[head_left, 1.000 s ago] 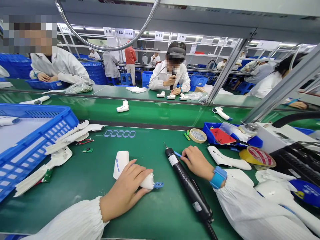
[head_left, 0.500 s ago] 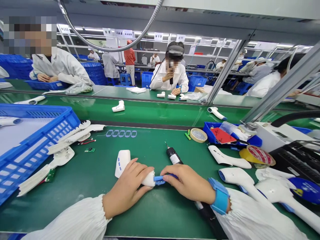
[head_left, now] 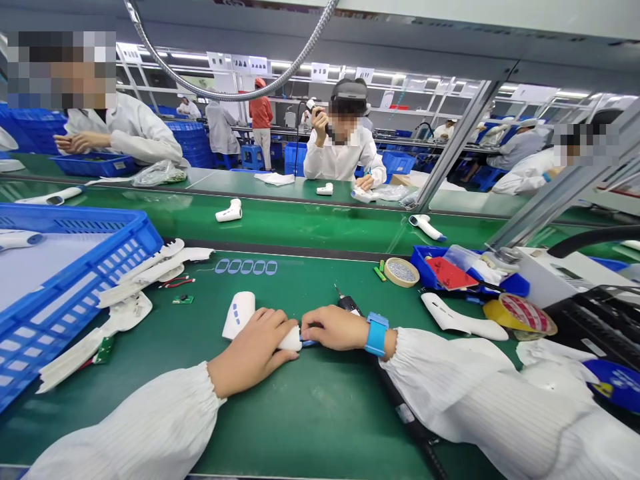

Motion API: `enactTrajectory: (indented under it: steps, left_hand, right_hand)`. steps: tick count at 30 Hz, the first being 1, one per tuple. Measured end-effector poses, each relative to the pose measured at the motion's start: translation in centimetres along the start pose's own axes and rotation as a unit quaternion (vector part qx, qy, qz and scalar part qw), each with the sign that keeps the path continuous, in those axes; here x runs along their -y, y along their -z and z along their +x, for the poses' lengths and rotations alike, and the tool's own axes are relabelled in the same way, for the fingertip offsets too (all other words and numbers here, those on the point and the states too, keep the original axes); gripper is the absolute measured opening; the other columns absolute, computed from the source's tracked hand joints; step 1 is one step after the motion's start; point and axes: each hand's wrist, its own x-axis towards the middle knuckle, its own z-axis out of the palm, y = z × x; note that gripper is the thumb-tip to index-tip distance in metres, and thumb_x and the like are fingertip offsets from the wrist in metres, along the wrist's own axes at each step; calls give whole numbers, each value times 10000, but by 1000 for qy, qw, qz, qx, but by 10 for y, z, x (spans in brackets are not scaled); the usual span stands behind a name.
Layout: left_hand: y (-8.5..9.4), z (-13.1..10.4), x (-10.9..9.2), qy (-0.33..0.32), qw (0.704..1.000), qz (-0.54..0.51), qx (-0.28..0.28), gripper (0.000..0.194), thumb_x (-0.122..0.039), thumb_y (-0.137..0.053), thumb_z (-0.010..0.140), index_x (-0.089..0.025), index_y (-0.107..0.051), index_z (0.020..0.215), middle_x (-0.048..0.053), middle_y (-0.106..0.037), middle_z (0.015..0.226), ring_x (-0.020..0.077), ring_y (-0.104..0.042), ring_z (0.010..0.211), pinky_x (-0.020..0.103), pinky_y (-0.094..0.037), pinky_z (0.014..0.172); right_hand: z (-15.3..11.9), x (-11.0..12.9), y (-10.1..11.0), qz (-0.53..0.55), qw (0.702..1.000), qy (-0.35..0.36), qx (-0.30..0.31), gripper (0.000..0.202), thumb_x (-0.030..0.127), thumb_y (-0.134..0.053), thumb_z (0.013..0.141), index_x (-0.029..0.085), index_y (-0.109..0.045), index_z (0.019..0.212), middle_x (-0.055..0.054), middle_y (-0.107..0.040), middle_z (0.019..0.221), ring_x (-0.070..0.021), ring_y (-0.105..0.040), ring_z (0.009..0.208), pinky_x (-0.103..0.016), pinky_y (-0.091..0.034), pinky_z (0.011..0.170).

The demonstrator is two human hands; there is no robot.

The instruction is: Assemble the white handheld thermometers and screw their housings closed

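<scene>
My left hand (head_left: 257, 347) is wrapped over the handle of a white plastic device (head_left: 241, 313), whose wide head with small blue buttons points up and left on the green table. At the handle's right end, my right hand (head_left: 333, 328) pinches a blue part (head_left: 309, 343) that is mostly hidden by the fingers. Just behind my right hand lies a black electric screwdriver (head_left: 349, 305), its cable running toward the front edge. Blue ring-shaped pieces (head_left: 246, 267) lie in a row behind the device.
A blue crate (head_left: 135, 233) stands at the left with white shells (head_left: 125, 313) beside it. At right are a tape roll (head_left: 523, 315), a blue tray (head_left: 423, 260) and another white shell (head_left: 463, 319). Co-workers sit across the conveyor (head_left: 310, 223).
Both hands and the device have shifted slightly up and left. My right hand is now closer to my left, and less of the blue part shows. Devices on the conveyor have moved left.
</scene>
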Motion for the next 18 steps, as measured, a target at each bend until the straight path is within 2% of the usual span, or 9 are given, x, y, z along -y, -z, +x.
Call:
enactTrajectory:
  steps: [5, 10, 15, 18]
  left_hand:
    - [2, 2, -1, 24, 999, -25, 19, 253, -389, -495, 873, -169, -568, 974, 61, -536, 923, 225, -465, 842, 378, -393, 763]
    - [4, 4, 0, 34, 998, -37, 34, 270, -376, -506, 866, -170, -564, 1031, 62, -534, 914, 232, -470, 848, 376, -395, 759]
    - [5, 4, 2, 26, 999, -37, 25, 295, -343, -534, 852, -178, -557, 1095, 72, -551, 934, 245, -501, 865, 389, -409, 765]
    - [4, 5, 2, 24, 999, -35, 11, 308, -319, -569, 831, -170, -560, 1099, 82, -561, 947, 253, -515, 883, 399, -421, 770]
  right_hand:
    - [-1, 12, 8, -74, 997, -17, 4, 129, 249, -535, 808, 242, -664, 805, 6, -653, 751, -161, -578, 710, -233, -316, 540]
    - [0, 21, 9, -107, 994, -32, 0, 158, 258, -523, 815, 219, -668, 862, -36, -672, 810, -198, -599, 756, -260, -349, 561]
    - [-8, 8, 15, -99, 994, -37, -7, 137, 284, -537, 827, 216, -656, 824, -9, -672, 795, -155, -598, 725, -234, -356, 565]
    - [-22, 1, 13, -94, 993, -52, -47, 167, 324, -501, 855, 220, -631, 863, -4, -667, 772, -153, -603, 715, -227, -345, 555]
